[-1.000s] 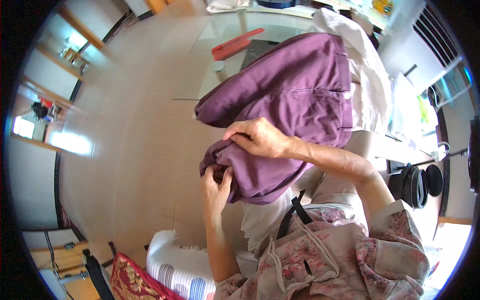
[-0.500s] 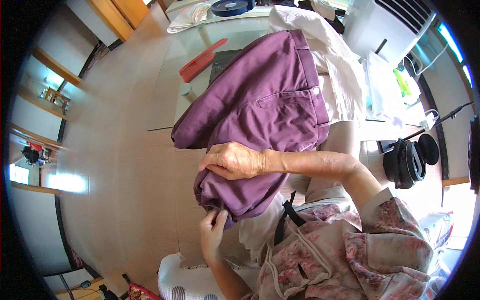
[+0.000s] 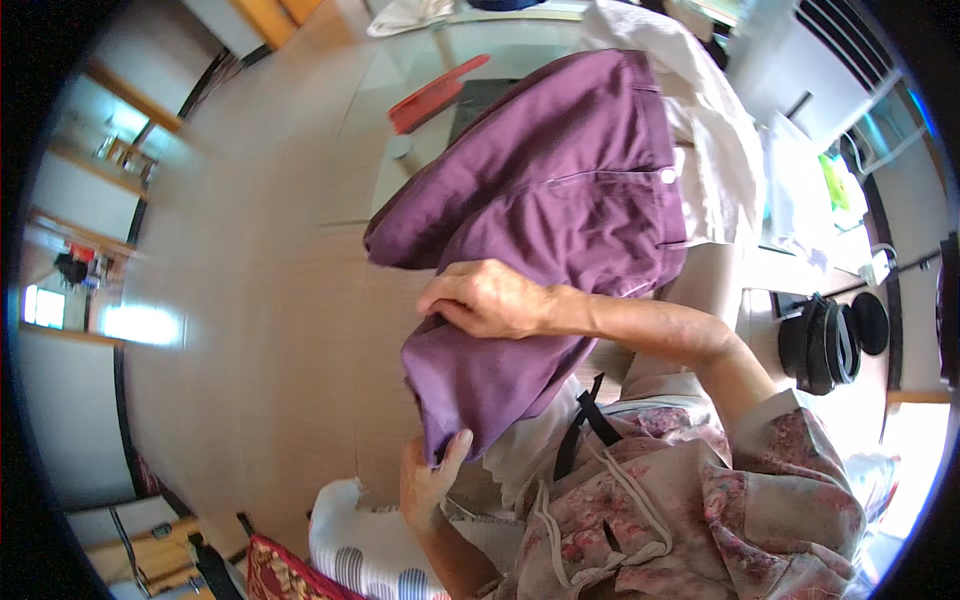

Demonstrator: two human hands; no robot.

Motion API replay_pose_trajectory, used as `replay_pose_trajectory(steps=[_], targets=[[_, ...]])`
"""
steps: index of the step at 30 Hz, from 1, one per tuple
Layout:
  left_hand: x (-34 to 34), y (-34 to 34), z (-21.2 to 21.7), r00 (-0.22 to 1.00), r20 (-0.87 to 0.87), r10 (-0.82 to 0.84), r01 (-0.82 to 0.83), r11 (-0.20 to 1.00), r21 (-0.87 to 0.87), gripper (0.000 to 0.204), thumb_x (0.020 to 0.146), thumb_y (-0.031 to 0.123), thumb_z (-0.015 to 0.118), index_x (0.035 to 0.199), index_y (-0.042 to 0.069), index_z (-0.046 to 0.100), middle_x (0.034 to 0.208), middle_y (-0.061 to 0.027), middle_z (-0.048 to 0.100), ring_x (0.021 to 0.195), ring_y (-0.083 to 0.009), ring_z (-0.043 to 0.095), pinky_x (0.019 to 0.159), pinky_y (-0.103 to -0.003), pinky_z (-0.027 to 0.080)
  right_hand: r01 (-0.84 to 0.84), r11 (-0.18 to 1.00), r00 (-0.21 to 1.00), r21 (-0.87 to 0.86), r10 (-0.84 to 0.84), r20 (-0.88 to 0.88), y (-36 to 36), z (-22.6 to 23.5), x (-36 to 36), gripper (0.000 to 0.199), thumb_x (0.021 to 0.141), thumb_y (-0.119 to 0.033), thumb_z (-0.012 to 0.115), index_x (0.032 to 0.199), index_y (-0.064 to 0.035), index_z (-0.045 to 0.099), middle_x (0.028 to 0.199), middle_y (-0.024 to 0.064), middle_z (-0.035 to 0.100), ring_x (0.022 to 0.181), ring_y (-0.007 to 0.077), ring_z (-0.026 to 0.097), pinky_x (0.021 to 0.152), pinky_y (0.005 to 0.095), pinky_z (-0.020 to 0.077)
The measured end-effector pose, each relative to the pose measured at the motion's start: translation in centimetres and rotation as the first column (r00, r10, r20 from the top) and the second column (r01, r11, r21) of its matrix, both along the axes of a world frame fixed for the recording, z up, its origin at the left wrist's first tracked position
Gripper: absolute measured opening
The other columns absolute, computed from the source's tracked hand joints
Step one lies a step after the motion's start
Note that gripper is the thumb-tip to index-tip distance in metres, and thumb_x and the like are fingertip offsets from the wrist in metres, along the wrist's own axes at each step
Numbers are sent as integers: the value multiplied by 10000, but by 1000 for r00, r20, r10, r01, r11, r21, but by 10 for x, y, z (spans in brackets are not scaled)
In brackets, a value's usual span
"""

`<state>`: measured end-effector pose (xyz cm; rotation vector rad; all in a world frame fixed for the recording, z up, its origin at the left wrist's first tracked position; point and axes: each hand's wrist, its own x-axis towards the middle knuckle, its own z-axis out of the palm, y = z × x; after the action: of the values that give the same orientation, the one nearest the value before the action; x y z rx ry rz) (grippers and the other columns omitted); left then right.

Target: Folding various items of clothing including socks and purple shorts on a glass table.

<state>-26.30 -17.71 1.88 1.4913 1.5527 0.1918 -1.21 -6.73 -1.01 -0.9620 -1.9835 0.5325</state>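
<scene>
Between both hands, purple trousers (image 3: 560,220) run lengthwise — waistband far, hem near.

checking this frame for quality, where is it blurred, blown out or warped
Head view: the left rim is smeared with motion blur around the wall shelves; bright window patches at far left and lower right are blown out; fisheye bends the glass table edges; the purple trousers and both hands, right hand and left hand, stay fairly sharp.
</scene>
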Motion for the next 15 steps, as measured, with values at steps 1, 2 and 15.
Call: replay_pose_trajectory(steps=[1, 2, 15], targets=[[-1, -2, 0, 998, -2, 59, -59, 998, -26, 393, 838, 274, 734, 1001, -71, 637, 836, -77, 654, 802, -144, 598, 729, -315, 479, 3, 1000, 999, 23, -3, 38, -2, 0, 1, 148, 855, -26, 606, 998, -46, 636, 892, 131, 662, 851, 309, 655, 758, 388, 541], [-3, -5, 0, 988, 129, 86, -92, 995, 37, 362, 853, 242, 720, 1008, -73, 632, 862, -88, 656, 814, -140, 595, 741, -307, 479, 14, 999, 997, 45, -17, 74, -4, 0, 3, 154, 852, -25, 609, 1002, -48, 636, 890, 130, 657, 850, 310, 654, 755, 391, 539], [-37, -24, 0, 920, 356, 163, -243, 951, 192, 311, 805, 196, 764, 971, -52, 676, 870, -93, 680, 819, -140, 613, 743, -295, 479, 65, 995, 998, -72, -67, -17, 1, 7, -3, 140, 859, -25, 595, 991, -26, 641, 882, 142, 684, 845, 305, 680, 759, 371, 552]])
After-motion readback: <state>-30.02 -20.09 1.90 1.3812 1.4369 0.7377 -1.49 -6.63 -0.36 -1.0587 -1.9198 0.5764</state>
